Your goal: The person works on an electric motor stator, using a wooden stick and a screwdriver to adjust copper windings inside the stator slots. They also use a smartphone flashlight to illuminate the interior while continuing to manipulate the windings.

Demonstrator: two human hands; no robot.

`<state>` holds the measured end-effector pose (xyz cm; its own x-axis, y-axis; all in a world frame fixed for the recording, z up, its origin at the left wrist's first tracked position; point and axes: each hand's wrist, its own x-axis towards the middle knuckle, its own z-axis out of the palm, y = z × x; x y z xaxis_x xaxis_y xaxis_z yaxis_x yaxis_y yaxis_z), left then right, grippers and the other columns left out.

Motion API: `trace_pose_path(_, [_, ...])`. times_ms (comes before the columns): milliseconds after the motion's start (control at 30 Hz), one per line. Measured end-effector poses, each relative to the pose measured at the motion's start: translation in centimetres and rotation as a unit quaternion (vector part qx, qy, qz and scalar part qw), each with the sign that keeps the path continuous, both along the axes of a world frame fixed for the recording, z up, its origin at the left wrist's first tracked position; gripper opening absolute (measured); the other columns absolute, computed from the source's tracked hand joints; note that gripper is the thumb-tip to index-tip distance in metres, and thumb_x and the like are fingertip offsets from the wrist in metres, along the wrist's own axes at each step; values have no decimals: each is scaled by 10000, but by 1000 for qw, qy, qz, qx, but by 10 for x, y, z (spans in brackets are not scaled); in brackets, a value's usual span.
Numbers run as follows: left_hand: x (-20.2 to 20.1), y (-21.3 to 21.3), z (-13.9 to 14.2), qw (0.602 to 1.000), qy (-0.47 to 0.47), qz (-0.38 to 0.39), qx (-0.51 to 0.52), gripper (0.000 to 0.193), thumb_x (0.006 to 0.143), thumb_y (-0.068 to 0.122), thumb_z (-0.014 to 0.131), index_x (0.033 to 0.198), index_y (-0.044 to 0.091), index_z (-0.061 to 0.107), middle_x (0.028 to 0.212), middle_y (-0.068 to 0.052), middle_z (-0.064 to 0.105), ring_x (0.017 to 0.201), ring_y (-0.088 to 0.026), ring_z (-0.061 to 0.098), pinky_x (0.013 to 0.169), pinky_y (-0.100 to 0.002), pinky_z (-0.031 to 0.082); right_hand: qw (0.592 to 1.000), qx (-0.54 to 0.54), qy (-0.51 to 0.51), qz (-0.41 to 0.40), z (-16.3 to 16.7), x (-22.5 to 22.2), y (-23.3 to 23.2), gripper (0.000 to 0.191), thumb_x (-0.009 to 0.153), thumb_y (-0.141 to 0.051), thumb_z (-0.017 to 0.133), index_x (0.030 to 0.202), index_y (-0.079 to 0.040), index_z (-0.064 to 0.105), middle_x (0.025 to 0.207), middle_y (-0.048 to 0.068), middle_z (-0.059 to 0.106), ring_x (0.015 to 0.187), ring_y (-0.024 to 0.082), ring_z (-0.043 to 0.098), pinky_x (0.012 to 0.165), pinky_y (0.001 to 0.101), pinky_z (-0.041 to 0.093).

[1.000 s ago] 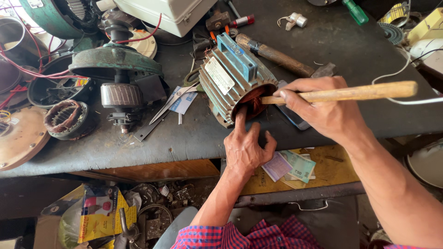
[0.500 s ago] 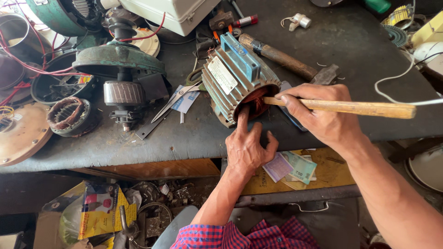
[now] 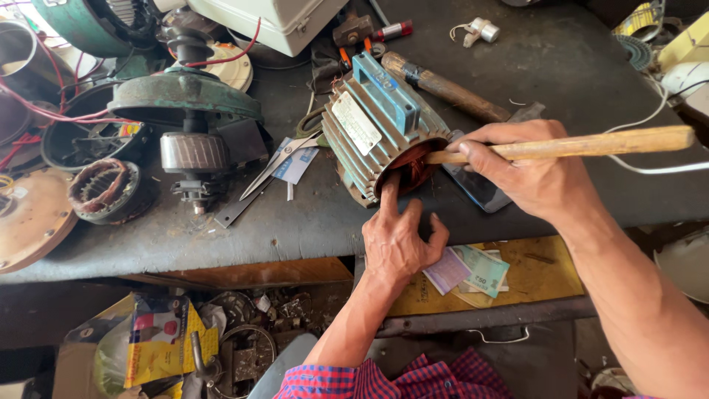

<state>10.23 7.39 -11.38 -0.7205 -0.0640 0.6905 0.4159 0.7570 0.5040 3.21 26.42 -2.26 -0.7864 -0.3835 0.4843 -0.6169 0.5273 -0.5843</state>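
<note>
**A:** What does the head camera show the hands doing?

**B:** A ribbed grey metal motor housing with a blue terminal box (image 3: 377, 125) lies on its side on the dark worn workbench (image 3: 295, 222), its open end facing the person. The left hand (image 3: 399, 240) rests at that opening, fingers loosely spread, forefinger reaching into the copper windings.

**A:** And the right?

**B:** The right hand (image 3: 528, 174) has its fingers curled tight around a long pale wooden stick (image 3: 591, 144), whose tip enters the opening.

**A:** Anything nearby?

**B:** Steel scissors (image 3: 284, 159) lie just left of the housing; a wooden-handled hammer (image 3: 443, 89) lies behind it.
</note>
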Motion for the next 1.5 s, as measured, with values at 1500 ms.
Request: trace_pose_path(1500, [1, 8, -1, 1000, 16, 26, -5, 183, 742, 199, 745, 806, 29, 721, 1313, -305, 604, 653, -380, 708, 571, -446, 591, 941, -177, -167, -235, -31, -27, 100, 495, 1114, -426, 599, 854, -6, 634, 735, 145, 653, 668, 253, 678, 595, 364, 546])
